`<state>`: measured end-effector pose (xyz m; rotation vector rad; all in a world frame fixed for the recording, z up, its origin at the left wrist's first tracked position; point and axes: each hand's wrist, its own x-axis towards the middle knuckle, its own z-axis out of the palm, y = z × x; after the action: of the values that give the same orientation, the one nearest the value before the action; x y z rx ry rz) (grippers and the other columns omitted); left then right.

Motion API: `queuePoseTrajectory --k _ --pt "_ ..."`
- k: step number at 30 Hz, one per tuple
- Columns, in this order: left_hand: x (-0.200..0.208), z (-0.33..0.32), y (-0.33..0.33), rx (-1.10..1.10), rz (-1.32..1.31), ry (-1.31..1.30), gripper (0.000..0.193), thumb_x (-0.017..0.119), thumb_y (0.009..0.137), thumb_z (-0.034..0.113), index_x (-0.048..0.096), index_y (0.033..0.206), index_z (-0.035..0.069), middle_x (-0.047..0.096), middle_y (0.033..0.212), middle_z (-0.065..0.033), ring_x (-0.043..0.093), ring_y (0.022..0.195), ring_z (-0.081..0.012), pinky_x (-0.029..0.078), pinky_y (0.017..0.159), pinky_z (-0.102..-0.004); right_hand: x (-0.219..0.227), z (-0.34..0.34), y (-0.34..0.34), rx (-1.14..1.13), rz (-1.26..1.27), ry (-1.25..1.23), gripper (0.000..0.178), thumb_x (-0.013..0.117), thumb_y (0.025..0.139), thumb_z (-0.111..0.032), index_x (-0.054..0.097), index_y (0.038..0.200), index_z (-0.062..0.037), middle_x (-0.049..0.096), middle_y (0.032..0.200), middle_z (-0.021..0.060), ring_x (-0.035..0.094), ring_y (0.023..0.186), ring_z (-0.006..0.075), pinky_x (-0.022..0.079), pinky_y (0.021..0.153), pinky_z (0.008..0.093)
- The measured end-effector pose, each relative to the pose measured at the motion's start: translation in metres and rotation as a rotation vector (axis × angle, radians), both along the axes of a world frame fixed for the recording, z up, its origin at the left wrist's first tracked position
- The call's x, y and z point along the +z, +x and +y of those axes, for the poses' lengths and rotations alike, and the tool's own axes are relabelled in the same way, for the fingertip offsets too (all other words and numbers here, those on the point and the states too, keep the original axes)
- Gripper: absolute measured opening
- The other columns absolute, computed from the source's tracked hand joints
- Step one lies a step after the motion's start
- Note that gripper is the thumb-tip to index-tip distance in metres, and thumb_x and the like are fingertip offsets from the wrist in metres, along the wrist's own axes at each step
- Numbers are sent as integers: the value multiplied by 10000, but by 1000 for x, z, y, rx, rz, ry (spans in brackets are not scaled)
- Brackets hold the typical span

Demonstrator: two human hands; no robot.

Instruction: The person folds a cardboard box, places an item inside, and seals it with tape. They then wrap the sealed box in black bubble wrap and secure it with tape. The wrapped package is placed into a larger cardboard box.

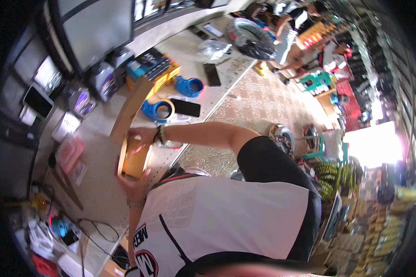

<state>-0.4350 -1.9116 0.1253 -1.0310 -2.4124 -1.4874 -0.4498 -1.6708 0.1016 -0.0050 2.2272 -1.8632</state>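
Note:
A long, narrow brown cardboard box (135, 159) is open in front of me, its flap (133, 109) standing up at the far end. I see bare cardboard inside and a dark patch near one end. My left hand (135, 183) grips the end nearer the lower edge, with its thumb along the rim. My right hand (142, 137), with a bracelet at its wrist, is closed on the other end, and some of its fingers reach over the rim into the box. Two blue tape rolls (158, 111) and a black phone (185, 107) lie near my right hand.
The counter (99, 152) holds a dark box with yellow sides (152, 69), bottles (102, 81), a pink container (70, 152), cables (99, 226) and a wrapped tire (249, 38). Beyond the counter's edge is a tiled floor (245, 104), with other people (300, 23) at the far right.

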Motion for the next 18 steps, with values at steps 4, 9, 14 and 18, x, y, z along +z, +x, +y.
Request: queuePoseTrajectory --k 4,9,14,18 --pt "-3 -3 -11 -99 92 46 717 844 703 276 490 1269 16 536 1316 -194 528 1198 -364 423 1019 -460 -3 -6 -3 -62 -30 48 681 834 713 -354 519 1233 -48 599 1161 107 560 1064 179 483 884 338" --pt "-1 -3 -15 -159 239 27 559 801 753 236 540 1203 33 561 1307 -184 539 1182 -379 429 998 -485 33 2 5 71 347 312 723 815 697 -250 478 1303 -45 601 1230 132 607 1094 249 516 910 365" --pt "2 -4 -17 -214 284 -67 478 733 829 243 540 1217 41 536 1335 -161 479 1230 -394 398 1017 -521 85 29 28 439 685 531 886 798 688 -306 352 1420 -83 335 1499 193 324 1386 385 304 1134 489" --pt "-7 -6 -14 -194 337 -91 441 711 854 264 549 1204 51 521 1358 -136 451 1247 -407 388 1025 -537 69 17 35 462 823 592 742 761 762 -226 399 1408 -175 273 1549 154 262 1431 359 389 1095 449"
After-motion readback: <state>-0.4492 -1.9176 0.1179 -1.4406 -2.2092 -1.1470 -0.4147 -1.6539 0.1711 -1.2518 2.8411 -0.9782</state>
